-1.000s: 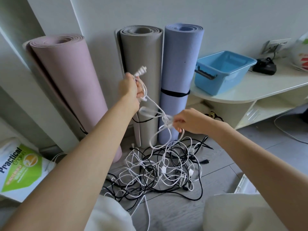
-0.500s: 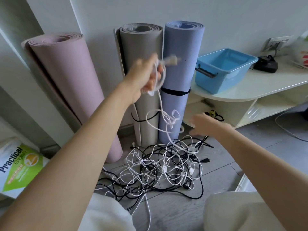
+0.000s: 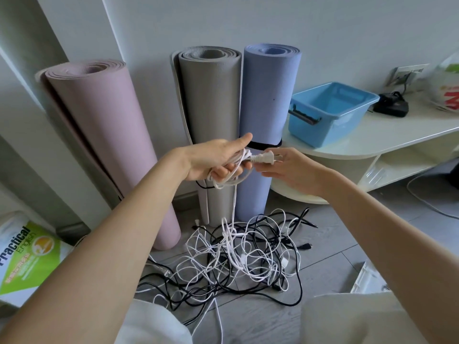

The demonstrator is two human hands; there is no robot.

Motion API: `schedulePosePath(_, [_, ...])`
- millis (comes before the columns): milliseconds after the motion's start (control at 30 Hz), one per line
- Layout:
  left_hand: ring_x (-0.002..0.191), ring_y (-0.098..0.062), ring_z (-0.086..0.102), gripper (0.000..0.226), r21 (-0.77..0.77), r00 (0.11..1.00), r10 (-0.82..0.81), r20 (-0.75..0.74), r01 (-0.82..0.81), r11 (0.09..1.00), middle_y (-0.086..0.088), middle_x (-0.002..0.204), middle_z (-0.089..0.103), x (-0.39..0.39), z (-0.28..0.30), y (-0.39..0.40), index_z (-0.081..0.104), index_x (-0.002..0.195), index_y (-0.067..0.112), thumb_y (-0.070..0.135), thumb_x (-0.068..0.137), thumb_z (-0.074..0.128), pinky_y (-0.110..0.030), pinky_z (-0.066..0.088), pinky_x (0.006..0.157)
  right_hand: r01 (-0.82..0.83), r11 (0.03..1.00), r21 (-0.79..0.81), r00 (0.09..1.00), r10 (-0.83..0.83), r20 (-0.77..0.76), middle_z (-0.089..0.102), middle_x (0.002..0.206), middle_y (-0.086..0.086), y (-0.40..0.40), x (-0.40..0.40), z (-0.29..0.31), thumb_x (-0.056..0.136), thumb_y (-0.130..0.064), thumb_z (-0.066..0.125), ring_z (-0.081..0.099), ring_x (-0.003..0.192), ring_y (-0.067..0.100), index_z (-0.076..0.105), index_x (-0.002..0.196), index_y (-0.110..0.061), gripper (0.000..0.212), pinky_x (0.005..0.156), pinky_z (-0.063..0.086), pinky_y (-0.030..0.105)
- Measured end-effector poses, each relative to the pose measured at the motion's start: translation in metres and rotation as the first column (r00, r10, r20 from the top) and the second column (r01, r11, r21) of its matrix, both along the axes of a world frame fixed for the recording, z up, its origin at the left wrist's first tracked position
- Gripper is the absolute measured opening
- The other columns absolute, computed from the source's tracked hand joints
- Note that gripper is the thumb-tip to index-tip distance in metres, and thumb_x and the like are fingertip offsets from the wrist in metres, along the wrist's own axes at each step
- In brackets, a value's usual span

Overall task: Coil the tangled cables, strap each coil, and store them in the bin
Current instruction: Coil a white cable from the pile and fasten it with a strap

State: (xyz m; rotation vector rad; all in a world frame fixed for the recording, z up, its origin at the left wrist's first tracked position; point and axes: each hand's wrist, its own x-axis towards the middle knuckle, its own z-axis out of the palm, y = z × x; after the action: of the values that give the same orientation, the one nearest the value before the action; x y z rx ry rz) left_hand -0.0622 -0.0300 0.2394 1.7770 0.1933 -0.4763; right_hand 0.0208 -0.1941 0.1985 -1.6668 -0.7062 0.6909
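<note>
Head view: your left hand [image 3: 218, 157] holds a few turns of the white power cable [image 3: 233, 175], fingers curled under the loops and thumb stretched out over them, in front of the grey yoga mat [image 3: 211, 100] and blue yoga mat [image 3: 269, 100]. Half a second ago that hand was raised higher with the plug swinging free above it; now it sits lower and the two-pin plug [image 3: 264, 158] juts out to the right, level. Your right hand [image 3: 290, 170], which was reaching down toward the heap, has come up to meet the plug, its fingers loosely extended, touching the plug's end but not closed round anything.

The rest of the white cable drops from the left hand straight into the tangle of white and black cables [image 3: 238, 256] on the tiled floor, and it is knotted there among the others. The light blue bin [image 3: 330, 115] waits on the white counter [image 3: 387, 135] to the right, with no coil in it.

The shift suggests you are securing the plug end to anchor the first coil. Most of the cable remains to be pulled free, and no strap can be seen near the hands.
</note>
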Motion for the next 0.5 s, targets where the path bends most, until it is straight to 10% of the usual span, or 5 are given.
schedulePosePath(167, [0.030,0.001,0.018,0.066,-0.072,0.975,-0.174,-0.141,0.165,0.984,0.006,0.048,0.036,-0.007,0.001,0.005,0.051,0.076,0.009,0.066,0.088,0.019,-0.010,0.014,0.034,-0.342,0.939,-0.031,0.935,0.337,-0.111,0.051,0.134,0.016,0.000,-0.004,-0.007,0.089,0.005,0.052,0.054,0.118,0.017,0.044,0.133,-0.007,0.046,0.105,0.040,0.025])
schedulePosePath(233, [0.030,0.001,0.018,0.067,-0.129,0.957,-0.239,-0.165,0.219,0.967,0.005,0.048,0.039,-0.009,0.002,0.007,0.051,0.076,0.007,0.066,0.085,0.021,-0.009,0.014,0.033,-0.401,0.916,0.013,0.889,0.393,-0.236,0.061,0.120,0.017,0.002,-0.008,-0.007,0.087,0.001,0.051,0.062,0.103,0.017,0.060,0.118,-0.008,0.033,0.100,0.045,0.023])
schedulePosePath(333, [0.031,0.001,0.021,0.064,-0.064,0.975,-0.152,-0.163,0.144,0.988,0.003,0.052,0.037,-0.010,0.001,0.009,0.055,0.078,0.006,0.064,0.084,0.028,-0.007,0.018,0.031,-0.158,0.987,-0.043,0.987,0.157,-0.015,0.063,0.079,0.015,0.004,-0.006,0.001,0.093,-0.004,0.048,0.060,0.066,0.014,0.066,0.095,0.001,0.019,0.078,0.052,0.027])
schedulePosePath(500, [0.027,0.001,0.025,0.036,-0.299,0.909,0.413,-0.061,-0.411,0.861,0.007,0.042,0.034,0.005,-0.026,0.026,0.046,0.076,0.009,0.032,0.101,0.036,-0.010,0.017,0.029,0.153,0.984,0.095,0.983,-0.162,0.085,0.029,0.045,-0.012,-0.003,0.002,0.024,0.091,-0.015,0.055,0.022,0.044,0.006,0.068,0.084,-0.006,0.017,0.042,0.021,0.013])
